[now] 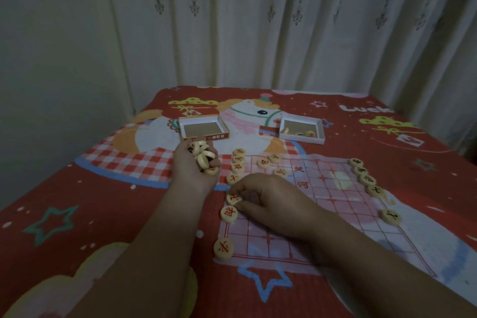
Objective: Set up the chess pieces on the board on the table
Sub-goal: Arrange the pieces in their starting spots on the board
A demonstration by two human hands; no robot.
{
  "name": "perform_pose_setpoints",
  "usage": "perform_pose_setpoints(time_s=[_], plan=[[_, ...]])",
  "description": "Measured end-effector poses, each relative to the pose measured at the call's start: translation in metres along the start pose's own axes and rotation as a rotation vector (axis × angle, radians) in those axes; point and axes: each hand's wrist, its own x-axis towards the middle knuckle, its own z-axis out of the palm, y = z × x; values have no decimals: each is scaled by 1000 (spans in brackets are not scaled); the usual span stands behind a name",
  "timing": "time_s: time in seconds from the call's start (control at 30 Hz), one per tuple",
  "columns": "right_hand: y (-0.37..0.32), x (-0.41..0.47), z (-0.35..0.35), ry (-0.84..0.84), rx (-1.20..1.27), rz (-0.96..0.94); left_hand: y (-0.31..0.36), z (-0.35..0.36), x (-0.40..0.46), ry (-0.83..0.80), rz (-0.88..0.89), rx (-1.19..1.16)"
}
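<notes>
A thin printed xiangqi board [322, 204] with red grid lines is spread on a bench covered by a red cartoon-patterned cloth [77, 188]. The left hand [196, 165] is held palm up beside the board's left edge, its fingers [215, 162] curled loosely around a heap of round cream xiangqi pieces [202, 156]; the exact number in the heap cannot be told. The right hand [271, 201] is laid over the left part of the board, and a single red-marked piece [233, 199] on the left edge is pinched between its thumb and fingertips. Along that left edge seven pieces are seen in a column: four at the far end [238, 166], the pinched one, one just below it [229, 214], and one at the near corner [223, 248]. Three more pieces [271, 162] are set further in on the board, near the far left. Along the right edge five black-marked pieces are seen: four in a close column [364, 175] and one apart nearer the camera [391, 216]. Beyond the board two shallow box halves are placed on the cloth: an orange-sided one [204, 128] holding nothing visible, and a white one [302, 129] in which about three pieces [299, 133] are seen. A pale patterned curtain [258, 20] is hung behind the bench.
</notes>
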Motion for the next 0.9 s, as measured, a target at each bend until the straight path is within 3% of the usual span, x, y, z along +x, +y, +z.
perform_pose_setpoints(time_s=[0.2, 0.37, 0.5, 0.63, 0.9], plan=[[3, -3, -10, 25, 91, 41, 1, 0, 1, -6, -7, -3], [29, -9, -27, 288, 65, 380, 0, -1, 0, -27, 1, 15], [46, -14, -29, 344, 33, 484, 0, -1, 1, -37, 2, 26], [39, -5, -29, 298, -38, 459, 1, -2, 2, -26, -4, 25], [31, 27, -21, -2, -309, 395, 1, -3, 6, -6, -15, 9]])
